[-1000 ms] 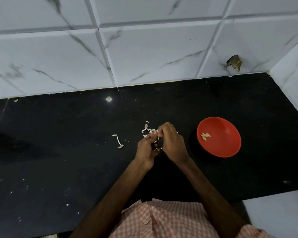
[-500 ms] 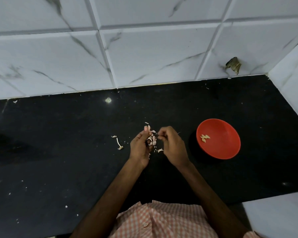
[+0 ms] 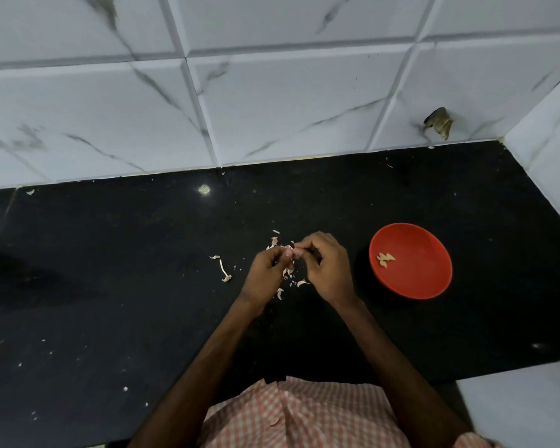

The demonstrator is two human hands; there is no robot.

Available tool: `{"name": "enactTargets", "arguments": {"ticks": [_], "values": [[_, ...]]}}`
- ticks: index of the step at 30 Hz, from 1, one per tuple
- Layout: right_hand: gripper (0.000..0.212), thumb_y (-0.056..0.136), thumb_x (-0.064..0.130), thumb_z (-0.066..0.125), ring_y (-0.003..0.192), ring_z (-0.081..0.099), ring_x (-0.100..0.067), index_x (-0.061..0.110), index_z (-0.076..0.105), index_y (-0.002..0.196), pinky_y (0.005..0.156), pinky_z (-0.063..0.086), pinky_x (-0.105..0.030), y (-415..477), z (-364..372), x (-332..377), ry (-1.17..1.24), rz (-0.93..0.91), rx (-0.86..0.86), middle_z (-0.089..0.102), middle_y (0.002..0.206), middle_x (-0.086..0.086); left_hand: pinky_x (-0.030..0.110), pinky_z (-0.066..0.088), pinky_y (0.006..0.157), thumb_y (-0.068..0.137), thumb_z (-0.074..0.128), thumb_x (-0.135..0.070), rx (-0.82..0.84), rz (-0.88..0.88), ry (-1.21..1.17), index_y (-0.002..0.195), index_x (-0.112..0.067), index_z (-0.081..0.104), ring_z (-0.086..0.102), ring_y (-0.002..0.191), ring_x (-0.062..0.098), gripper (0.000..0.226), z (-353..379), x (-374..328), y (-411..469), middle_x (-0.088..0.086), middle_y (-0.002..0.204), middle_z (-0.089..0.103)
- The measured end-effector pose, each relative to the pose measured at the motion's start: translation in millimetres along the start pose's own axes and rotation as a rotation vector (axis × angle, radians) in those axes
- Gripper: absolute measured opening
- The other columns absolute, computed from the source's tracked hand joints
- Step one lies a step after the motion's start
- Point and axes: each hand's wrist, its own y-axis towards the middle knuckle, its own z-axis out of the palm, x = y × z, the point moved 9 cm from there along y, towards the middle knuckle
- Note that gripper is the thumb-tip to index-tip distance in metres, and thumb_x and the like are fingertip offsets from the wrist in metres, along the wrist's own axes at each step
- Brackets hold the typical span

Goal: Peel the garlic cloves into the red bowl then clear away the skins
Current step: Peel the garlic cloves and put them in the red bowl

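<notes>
My left hand [image 3: 267, 270] and my right hand [image 3: 328, 266] meet over the black counter [image 3: 110, 286], fingertips together pinching a small garlic clove [image 3: 291, 252] between them; most of the clove is hidden by the fingers. Pale garlic skins [image 3: 286, 279] lie scattered on the counter under and around my hands. A thin stem piece [image 3: 223, 270] lies a little to the left. The red bowl [image 3: 427, 279] sits to the right of my right hand, apart from it, with a few peeled cloves [image 3: 385, 258] inside.
White marble-look wall tiles [image 3: 272, 108] rise behind the counter, and a tiled side wall [image 3: 550, 163] closes the right end. A brown broken patch [image 3: 438, 122] marks the back wall. Small white flecks [image 3: 125, 388] dot the counter's front left. The counter's front edge drops off at lower right.
My hands parted slightly half a second ago, then came back together at the fingertips on the clove. More skin bits lie under them. The bowl has not moved.
</notes>
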Motion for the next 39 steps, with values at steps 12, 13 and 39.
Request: {"name": "enactTargets", "arguments": {"ticks": [12, 13, 39], "values": [[0.029, 0.102, 0.021, 0.049, 0.066, 0.056, -0.013, 0.019, 0.058, 0.074, 0.063, 0.043, -0.032, 1.5, 25.2, -11.9, -0.277, 0.288, 0.313, 0.058, 0.069, 0.007, 0.027, 0.034, 0.058, 0.100, 0.050, -0.033, -0.110, 0.387, 0.795, 0.087, -0.018, 0.063, 0.048, 0.079, 0.009, 0.023, -4.3, -35.3, -10.1, -0.010, 0.080, 0.056], [0.036, 0.101, 0.020, 0.049, 0.063, 0.055, -0.014, 0.021, 0.057, 0.066, 0.064, 0.044, -0.034, -2.0, 28.8, -21.4, -0.165, 0.418, 0.315, 0.058, 0.064, 0.007, 0.026, 0.031, 0.056, 0.099, 0.053, -0.031, -0.109, 0.413, 0.858, 0.090, -0.018, 0.064, 0.048, 0.081, 0.010, 0.019, -2.6, -37.1, -11.6, -0.009, 0.084, 0.058], [0.023, 0.104, 0.027, 0.048, 0.076, 0.052, -0.006, 0.014, 0.060, 0.089, 0.058, 0.035, -0.019, 0.8, 24.7, 8.5, -0.338, 0.016, 0.172, 0.058, 0.085, 0.007, 0.014, 0.010, 0.035, 0.100, 0.046, -0.026, 0.074, -0.577, -0.605, 0.059, -0.023, 0.039, 0.021, 0.035, 0.003, 0.043, 15.3, 16.9, -17.4, -0.011, 0.046, 0.028]]}}
